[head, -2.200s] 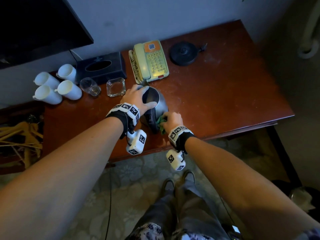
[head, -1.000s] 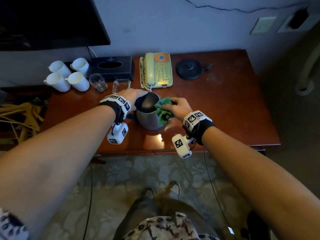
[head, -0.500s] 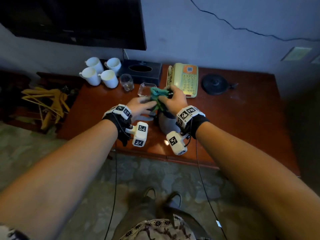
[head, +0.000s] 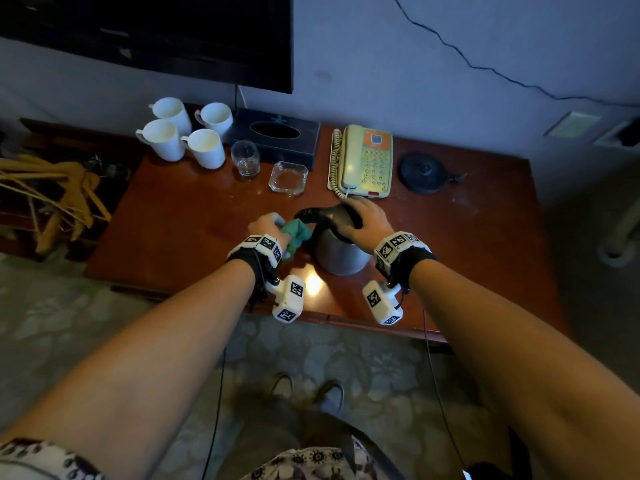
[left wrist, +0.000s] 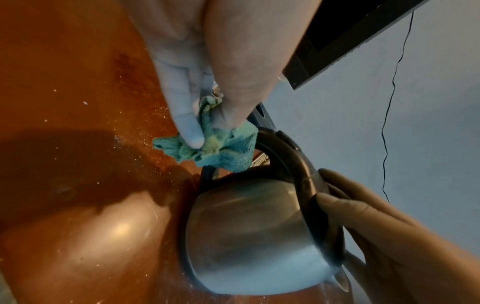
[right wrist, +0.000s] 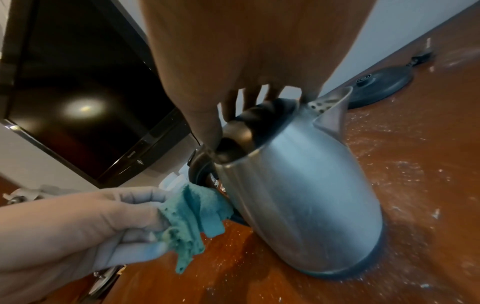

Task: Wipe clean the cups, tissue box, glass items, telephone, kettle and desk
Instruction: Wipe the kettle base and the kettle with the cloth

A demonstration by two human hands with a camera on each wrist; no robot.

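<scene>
From the head, the wide view looks steeply down and forward over both forearms at the whole worktop [head: 485, 244], with the wall and the dark screen [head: 173, 29] up top and the floor and shoes below. The left wrist camera sits very close, looking along the left hand [left wrist: 207, 61] down at the worktop's surface, with the wall off to the right. The right wrist camera is just as near, aimed under the right hand [right wrist: 246, 51] across the worktop toward the wall and screen. All three views share the steel kettle [head: 341, 252] and the green cloth [head: 296, 233]; each wrist view also catches the opposite hand.
</scene>
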